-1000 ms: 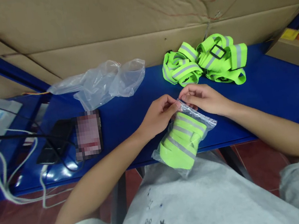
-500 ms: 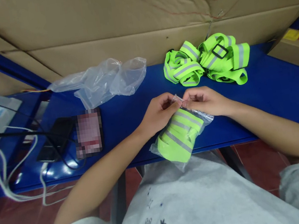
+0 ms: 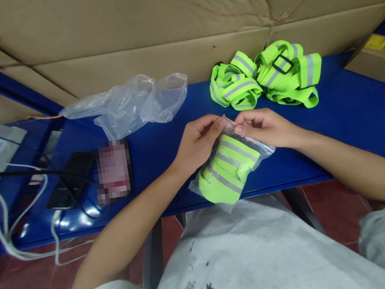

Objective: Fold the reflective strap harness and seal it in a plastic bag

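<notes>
A clear plastic bag (image 3: 228, 168) holding a folded neon-green strap with grey reflective stripes lies over the near edge of the blue table (image 3: 355, 120). My left hand (image 3: 197, 141) pinches the bag's top edge from the left, fingers curled. My right hand (image 3: 264, 126) pinches the same edge from the right. The two sets of fingertips nearly meet at the bag's mouth.
A heap of loose neon-green reflective straps (image 3: 266, 80) with a black buckle lies behind my hands. Empty clear bags (image 3: 132, 105) lie at the back left. A dark phone (image 3: 71, 179), a blurred card (image 3: 113, 172) and white cables (image 3: 3, 211) sit at left. Cardboard (image 3: 160, 23) backs the table.
The bagged strap has slid a little left and away from me, up onto the table. Both hands stayed pinched on its top edge, their fingertips drawing closer together.
</notes>
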The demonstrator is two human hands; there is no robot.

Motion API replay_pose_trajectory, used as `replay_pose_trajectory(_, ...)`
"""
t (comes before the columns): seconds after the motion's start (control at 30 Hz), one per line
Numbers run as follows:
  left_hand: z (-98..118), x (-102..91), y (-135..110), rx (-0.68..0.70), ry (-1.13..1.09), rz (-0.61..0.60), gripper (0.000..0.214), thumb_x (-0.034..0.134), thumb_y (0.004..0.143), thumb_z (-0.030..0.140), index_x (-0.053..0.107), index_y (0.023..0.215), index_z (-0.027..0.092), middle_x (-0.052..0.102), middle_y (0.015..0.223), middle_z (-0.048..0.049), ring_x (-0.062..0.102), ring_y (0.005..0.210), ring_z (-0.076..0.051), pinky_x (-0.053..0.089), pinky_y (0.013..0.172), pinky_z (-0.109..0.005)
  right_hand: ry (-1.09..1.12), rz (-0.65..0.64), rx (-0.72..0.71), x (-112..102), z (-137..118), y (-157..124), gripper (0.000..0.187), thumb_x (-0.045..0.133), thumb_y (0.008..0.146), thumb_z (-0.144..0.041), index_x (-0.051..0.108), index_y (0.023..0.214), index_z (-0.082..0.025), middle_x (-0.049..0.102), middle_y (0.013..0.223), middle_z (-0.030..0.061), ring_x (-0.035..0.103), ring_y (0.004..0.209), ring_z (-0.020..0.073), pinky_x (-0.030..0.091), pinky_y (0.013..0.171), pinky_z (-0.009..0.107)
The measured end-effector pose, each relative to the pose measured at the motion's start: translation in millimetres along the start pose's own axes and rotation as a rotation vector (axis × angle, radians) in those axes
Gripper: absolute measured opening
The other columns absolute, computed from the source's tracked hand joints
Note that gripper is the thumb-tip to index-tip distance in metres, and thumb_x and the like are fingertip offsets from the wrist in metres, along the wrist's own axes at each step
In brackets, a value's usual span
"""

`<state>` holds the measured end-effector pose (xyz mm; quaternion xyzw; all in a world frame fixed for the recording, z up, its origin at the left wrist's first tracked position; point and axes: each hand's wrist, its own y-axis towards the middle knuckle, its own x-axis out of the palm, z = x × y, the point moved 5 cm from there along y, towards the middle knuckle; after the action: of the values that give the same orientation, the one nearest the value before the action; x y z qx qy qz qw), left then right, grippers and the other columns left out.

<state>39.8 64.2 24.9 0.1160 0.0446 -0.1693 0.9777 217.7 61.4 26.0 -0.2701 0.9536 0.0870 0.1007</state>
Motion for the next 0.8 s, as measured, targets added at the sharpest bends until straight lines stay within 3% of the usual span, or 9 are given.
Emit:
replay_pose_trajectory(0.2,-1.0,-6.8,1.6,0.109,0.125,0.089,0.046,0.062,0.101,0.06,0.061,0.08,0.019,0.061,0.075,-0.0001,0.051,0.068,-0.013,0.041,0.064,-0.026,-0.042,-0.047,0.01,-4.2,8.9,4.5,0.048,0.071,0.097,-0.064,0.062,0.087,-0.018,0.05,0.064,-0.0047,0.042,0.056,0.0091,0.029,0.05,0.023)
replay_pose_trajectory(0.4,-6.9,-2.6,3.4,0.044,0.09,0.073,0.038,0.06,0.102,0.051,0.06,0.081,0.019,0.057,0.073,0.0016,0.046,0.065,-0.011,0.038,0.062,-0.025,-0.203,0.013,-0.061,-2.4,6.4,-0.5,0.048,0.063,0.101,-0.065,0.061,0.088,-0.018,0.048,0.069,-0.0042,0.04,0.062,0.01,0.032,0.054,0.023)
replay_pose_trajectory(0.63,-19.8,0.8,5.2,-0.162,-0.033,0.024,0.021,0.064,0.095,0.04,0.063,0.09,0.019,0.057,0.075,0.0037,0.049,0.066,-0.011,0.038,0.062,-0.024,-0.143,0.094,0.025,-7.2,19.5,2.9,0.052,0.067,0.096,-0.069,0.063,0.089,-0.017,0.052,0.067,-0.0034,0.042,0.058,0.0101,0.032,0.053,0.023)
replay_pose_trajectory(0.8,-24.9,-13.7,13.4,-0.058,0.068,0.162,0.026,0.062,0.096,0.04,0.059,0.081,0.019,0.054,0.073,0.0035,0.047,0.068,-0.011,0.037,0.064,-0.024,-0.132,0.032,0.089,-12.3,26.8,7.4,0.05,0.068,0.095,-0.067,0.068,0.094,-0.018,0.054,0.063,-0.0035,0.044,0.054,0.0109,0.032,0.05,0.023)
